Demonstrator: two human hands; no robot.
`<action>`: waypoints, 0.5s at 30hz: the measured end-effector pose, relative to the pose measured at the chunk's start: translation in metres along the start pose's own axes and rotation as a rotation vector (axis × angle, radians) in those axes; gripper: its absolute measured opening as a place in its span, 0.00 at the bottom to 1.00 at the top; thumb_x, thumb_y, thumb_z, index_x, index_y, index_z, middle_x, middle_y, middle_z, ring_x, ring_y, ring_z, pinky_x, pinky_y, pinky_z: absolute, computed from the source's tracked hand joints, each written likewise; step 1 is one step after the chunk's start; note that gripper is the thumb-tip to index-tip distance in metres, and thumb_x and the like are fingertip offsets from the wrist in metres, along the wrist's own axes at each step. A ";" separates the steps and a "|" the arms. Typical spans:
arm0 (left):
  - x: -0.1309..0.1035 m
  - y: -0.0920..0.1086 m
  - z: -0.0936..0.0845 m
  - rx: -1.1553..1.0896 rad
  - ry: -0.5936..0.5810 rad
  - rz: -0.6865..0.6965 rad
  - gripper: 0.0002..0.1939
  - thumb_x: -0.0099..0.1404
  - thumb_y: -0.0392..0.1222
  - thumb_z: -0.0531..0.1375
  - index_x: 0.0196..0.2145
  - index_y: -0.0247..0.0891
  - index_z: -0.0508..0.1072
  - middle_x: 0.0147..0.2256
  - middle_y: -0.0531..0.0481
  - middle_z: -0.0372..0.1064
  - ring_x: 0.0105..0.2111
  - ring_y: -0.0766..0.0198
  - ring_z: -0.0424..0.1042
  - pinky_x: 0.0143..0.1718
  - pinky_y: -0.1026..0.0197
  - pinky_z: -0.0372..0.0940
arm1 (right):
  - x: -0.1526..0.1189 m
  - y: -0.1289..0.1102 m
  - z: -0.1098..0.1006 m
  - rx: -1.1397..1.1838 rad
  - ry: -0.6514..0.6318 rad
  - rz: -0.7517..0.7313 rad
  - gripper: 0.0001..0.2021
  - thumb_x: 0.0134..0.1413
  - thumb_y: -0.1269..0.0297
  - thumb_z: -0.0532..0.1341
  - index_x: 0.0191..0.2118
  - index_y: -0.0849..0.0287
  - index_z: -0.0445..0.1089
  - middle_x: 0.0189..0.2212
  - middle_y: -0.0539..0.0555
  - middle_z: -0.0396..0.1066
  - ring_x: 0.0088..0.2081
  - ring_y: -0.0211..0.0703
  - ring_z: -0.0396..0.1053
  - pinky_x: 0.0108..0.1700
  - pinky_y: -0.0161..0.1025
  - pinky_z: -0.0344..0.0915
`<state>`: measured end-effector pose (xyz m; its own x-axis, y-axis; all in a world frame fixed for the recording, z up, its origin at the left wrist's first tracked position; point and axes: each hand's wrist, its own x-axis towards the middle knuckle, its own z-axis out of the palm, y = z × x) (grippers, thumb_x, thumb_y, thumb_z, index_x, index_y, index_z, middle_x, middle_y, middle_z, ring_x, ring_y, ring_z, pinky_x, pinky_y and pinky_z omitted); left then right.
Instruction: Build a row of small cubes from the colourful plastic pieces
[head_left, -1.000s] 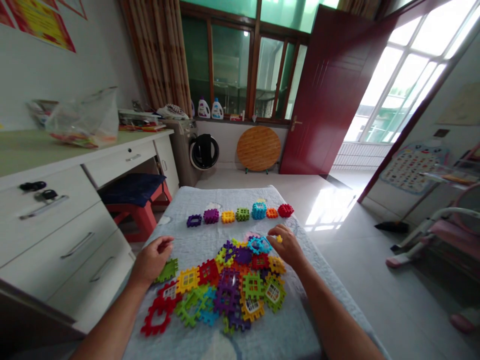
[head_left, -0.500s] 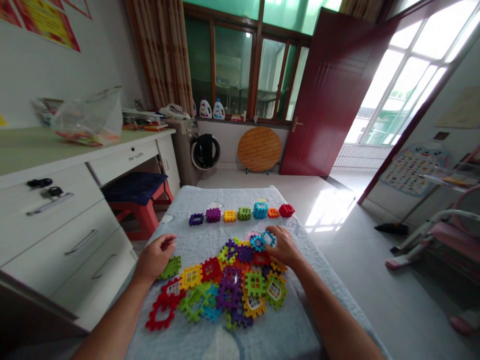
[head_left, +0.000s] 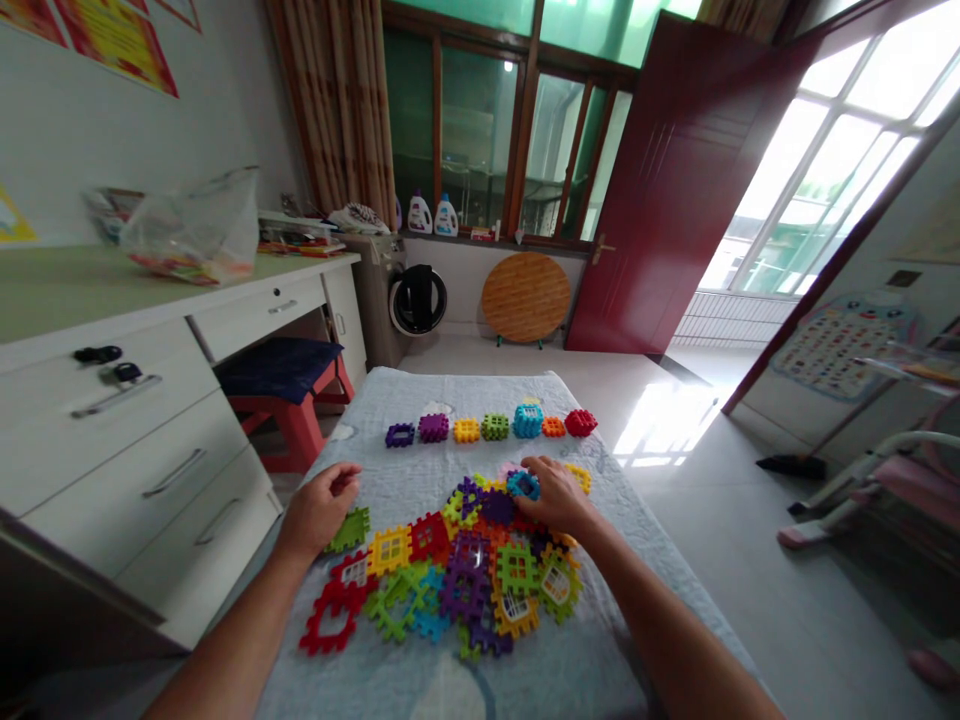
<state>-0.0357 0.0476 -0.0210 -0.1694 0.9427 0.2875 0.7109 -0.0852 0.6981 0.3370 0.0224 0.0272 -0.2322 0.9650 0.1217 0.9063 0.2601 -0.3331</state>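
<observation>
My left hand (head_left: 324,505) is above the left side of the pile, fingers curled together, with nothing visible in them. Just below it lies a green interlocking tile (head_left: 352,530). At the far right of the pile, my right hand (head_left: 559,497) has its fingers closed on a blue interlocking tile (head_left: 522,484); part of the grip is hidden. A yellow tile (head_left: 579,478) peeks out behind that hand. Below and between the hands spread loose tiles, among them a purple tile (head_left: 466,560), a red tile (head_left: 330,625) and a green tile (head_left: 516,568).
Along the far part of the cloth-covered table (head_left: 420,685) runs a row of colour-sorted stacks, including a purple stack (head_left: 433,428), a blue stack (head_left: 528,420) and a red stack (head_left: 580,422). A stool (head_left: 289,375) and a drawer desk (head_left: 135,420) stand at left.
My right hand has lowered and shifted slightly left; the blue tile it held up is now against the other blue one or hidden by the fingers. The left hand stays nearly still.
</observation>
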 end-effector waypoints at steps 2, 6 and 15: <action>0.000 0.001 0.000 -0.010 0.003 0.001 0.17 0.52 0.51 0.54 0.35 0.39 0.73 0.30 0.50 0.75 0.31 0.59 0.74 0.35 0.63 0.68 | 0.001 -0.001 0.001 0.016 -0.008 0.005 0.23 0.43 0.60 0.60 0.48 0.58 0.65 0.41 0.57 0.69 0.42 0.47 0.66 0.43 0.38 0.58; 0.000 0.002 0.000 -0.021 0.001 0.000 0.17 0.52 0.50 0.54 0.35 0.38 0.73 0.31 0.49 0.75 0.32 0.59 0.74 0.36 0.63 0.68 | 0.005 -0.002 0.004 0.050 -0.022 0.007 0.25 0.40 0.63 0.60 0.49 0.58 0.63 0.41 0.57 0.67 0.42 0.46 0.65 0.43 0.38 0.59; -0.001 0.005 -0.002 -0.021 0.003 -0.014 0.18 0.52 0.50 0.54 0.36 0.37 0.73 0.31 0.48 0.75 0.32 0.59 0.74 0.36 0.61 0.67 | 0.020 0.020 -0.004 0.122 0.034 -0.065 0.32 0.35 0.67 0.62 0.52 0.59 0.60 0.42 0.57 0.64 0.43 0.46 0.62 0.46 0.41 0.59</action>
<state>-0.0339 0.0454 -0.0166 -0.1811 0.9428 0.2800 0.6941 -0.0792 0.7155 0.3521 0.0465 0.0266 -0.2750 0.9448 0.1781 0.8393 0.3263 -0.4348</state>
